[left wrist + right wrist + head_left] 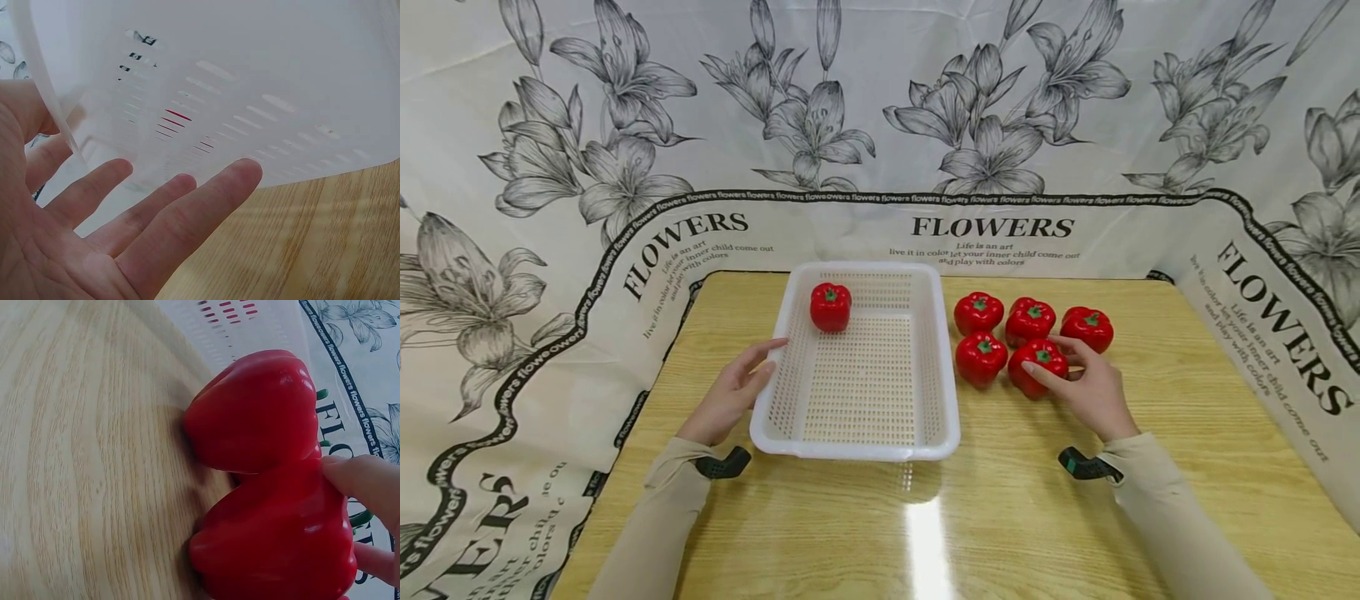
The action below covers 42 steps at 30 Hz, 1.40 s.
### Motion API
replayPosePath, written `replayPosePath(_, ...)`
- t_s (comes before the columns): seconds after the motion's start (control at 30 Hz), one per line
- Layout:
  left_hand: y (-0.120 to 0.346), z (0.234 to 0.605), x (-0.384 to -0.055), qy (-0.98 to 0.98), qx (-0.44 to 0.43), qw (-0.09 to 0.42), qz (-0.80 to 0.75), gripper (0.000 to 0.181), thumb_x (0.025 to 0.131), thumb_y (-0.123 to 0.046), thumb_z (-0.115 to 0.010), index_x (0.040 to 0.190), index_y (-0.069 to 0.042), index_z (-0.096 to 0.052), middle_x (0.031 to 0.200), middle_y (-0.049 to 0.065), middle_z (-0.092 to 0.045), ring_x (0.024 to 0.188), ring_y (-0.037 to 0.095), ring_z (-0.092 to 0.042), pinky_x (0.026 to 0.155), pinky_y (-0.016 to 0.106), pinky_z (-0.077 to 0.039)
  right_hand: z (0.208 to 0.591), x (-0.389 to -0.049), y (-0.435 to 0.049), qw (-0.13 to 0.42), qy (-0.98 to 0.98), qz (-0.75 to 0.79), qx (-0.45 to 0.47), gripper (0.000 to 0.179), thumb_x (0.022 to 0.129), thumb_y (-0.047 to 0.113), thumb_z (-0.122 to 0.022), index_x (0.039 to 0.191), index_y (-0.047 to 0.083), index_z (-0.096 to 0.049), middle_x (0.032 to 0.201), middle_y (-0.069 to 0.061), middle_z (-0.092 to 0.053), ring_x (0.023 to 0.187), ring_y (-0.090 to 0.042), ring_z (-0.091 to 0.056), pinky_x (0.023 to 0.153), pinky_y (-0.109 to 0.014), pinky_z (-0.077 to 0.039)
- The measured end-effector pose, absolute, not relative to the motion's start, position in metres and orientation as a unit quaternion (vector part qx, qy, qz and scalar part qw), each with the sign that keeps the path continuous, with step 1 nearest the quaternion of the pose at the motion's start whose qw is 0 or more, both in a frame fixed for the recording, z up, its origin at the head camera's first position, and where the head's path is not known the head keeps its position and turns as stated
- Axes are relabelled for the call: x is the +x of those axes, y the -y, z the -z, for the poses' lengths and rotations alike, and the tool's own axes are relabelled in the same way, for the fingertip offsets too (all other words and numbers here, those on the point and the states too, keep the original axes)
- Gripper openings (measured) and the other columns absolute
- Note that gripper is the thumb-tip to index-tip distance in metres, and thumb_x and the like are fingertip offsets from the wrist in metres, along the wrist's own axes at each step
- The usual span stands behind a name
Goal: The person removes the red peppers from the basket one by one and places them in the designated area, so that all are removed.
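Note:
My left hand (733,394) grips the left rim of a white perforated plastic basket (859,450). In the left wrist view, its fingers (181,231) spread along the outside of the slotted basket wall (300,69). One red bell pepper (831,308) with a green stem sits inside, at the basket's back left. Right of the basket, my right hand (1093,392) holds the front right bell pepper (1036,375) between thumb and fingers. That pepper leans close against a neighbouring bell pepper (256,412) in the right wrist view, low over the table.
Other red bell peppers stand grouped on the wooden table (820,533): one (979,313) at the back left, another (1028,321) beside it, a third (1087,329) at the far right. A white flower-printed cloth (850,225) surrounds the table's back and sides.

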State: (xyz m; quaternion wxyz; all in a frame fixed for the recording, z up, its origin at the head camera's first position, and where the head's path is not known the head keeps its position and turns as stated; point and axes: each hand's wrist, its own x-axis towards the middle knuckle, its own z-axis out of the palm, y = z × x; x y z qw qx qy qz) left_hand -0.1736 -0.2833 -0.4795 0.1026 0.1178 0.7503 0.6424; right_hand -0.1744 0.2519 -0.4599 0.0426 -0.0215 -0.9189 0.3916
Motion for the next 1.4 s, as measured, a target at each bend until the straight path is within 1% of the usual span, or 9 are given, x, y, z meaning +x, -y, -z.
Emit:
replayPosePath(0.57,0.283,0.478,-0.175,-0.749,0.122,0.103,-0.643,0.050,0.120,-0.027,-0.048,0.168,-0.014,-0.042,0.176,0.020,-0.027,0.142,0.049,-0.053,0.089,0.044,-0.064,0.440,-0.177,-0.248,0.071,0.931,-0.358,-0.009,0.084,0.102,0.056,-0.074,0.158,-0.003,-0.051,0.141,-0.033,-0.063,0.121,-0.051,-0.063,0.098,-0.065,-0.056)
replayPosePath(0.67,0.284,0.477,-0.176,-0.751,0.123,0.103,-0.641,0.050,0.120,-0.028,-0.048,0.168,-0.014,-0.042,0.176,0.020,-0.026,0.142,0.050,-0.053,0.089,0.044,-0.064,0.428,-0.179,-0.242,0.106,0.932,-0.345,-0.007,0.082,0.102,0.056,-0.075,0.156,-0.002,-0.054,0.133,-0.031,-0.067,0.116,-0.049,-0.066,0.095,-0.062,-0.057)
replayPosePath(0.77,0.284,0.476,-0.176,-0.754,0.124,0.104,-0.637,0.051,0.120,-0.028,-0.048,0.168,-0.014,-0.042,0.176,0.020,-0.026,0.141,0.051,-0.054,0.089,0.044,-0.064,0.414,-0.184,-0.231,0.157,0.928,-0.339,0.006,0.074,0.101,0.049,-0.079,0.153,0.000,-0.059,0.130,-0.030,-0.069,0.112,-0.048,-0.065,0.092,-0.058,-0.051)
replayPosePath(0.83,0.285,0.475,-0.176,-0.755,0.124,0.104,-0.636,0.051,0.120,-0.028,-0.048,0.168,-0.014,-0.042,0.176,0.020,-0.026,0.140,0.050,-0.055,0.088,0.044,-0.064,0.404,-0.189,-0.220,0.184,0.920,-0.345,0.016,0.070,0.100,0.043,-0.082,0.152,0.002,-0.061,0.131,-0.030,-0.070,0.110,-0.047,-0.064,0.091,-0.056,-0.047)
replayPosePath(0.9,0.286,0.475,-0.176,-0.755,0.125,0.104,-0.636,0.051,0.120,-0.028,-0.048,0.168,-0.015,-0.042,0.176,0.019,-0.027,0.139,0.049,-0.056,0.088,0.044,-0.064,0.394,-0.195,-0.208,0.200,0.910,-0.361,0.032,0.067,0.099,0.038,-0.084,0.152,0.004,-0.062,0.133,-0.029,-0.070,0.111,-0.046,-0.066,0.090,-0.054,-0.048)
replayPosePath(1.03,0.286,0.476,-0.175,-0.753,0.125,0.100,-0.638,0.051,0.120,-0.027,-0.048,0.168,-0.014,-0.042,0.176,0.020,-0.028,0.140,0.050,-0.055,0.088,0.044,-0.064,0.381,-0.214,-0.186,0.202,0.888,-0.405,0.076,0.064,0.097,0.034,-0.087,0.152,0.009,-0.063,0.132,-0.022,-0.073,0.112,-0.041,-0.071,0.092,-0.039,-0.057)
replayPosePath(1.07,0.286,0.476,-0.175,-0.753,0.125,0.099,-0.639,0.051,0.120,-0.027,-0.048,0.168,-0.014,-0.042,0.176,0.020,-0.027,0.141,0.050,-0.054,0.089,0.044,-0.064,0.380,-0.219,-0.181,0.200,0.882,-0.417,0.088,0.063,0.097,0.033,-0.087,0.152,0.011,-0.064,0.131,-0.020,-0.073,0.113,-0.040,-0.072,0.089,-0.034,-0.060)
replayPosePath(1.2,0.285,0.479,-0.173,-0.751,0.122,0.100,-0.641,0.051,0.120,-0.028,-0.049,0.168,-0.013,-0.042,0.178,0.021,-0.022,0.145,0.052,-0.050,0.092,0.045,-0.063,0.380,-0.239,-0.162,0.193,0.855,-0.464,0.126,0.060,0.096,0.028,-0.089,0.150,0.013,-0.066,0.129,-0.016,-0.075,0.115,-0.036,-0.072,0.084,-0.018,-0.056)
replayPosePath(1.4,0.285,0.482,-0.173,-0.750,0.120,0.097,-0.643,0.050,0.119,-0.028,-0.049,0.167,-0.014,-0.043,0.178,0.020,-0.022,0.147,0.051,-0.048,0.091,0.045,-0.063,0.383,-0.258,-0.130,0.169,0.827,-0.510,0.169,0.061,0.095,0.023,-0.090,0.150,0.015,-0.067,0.126,-0.017,-0.075,0.108,-0.037,-0.075,0.079,-0.020,-0.059)
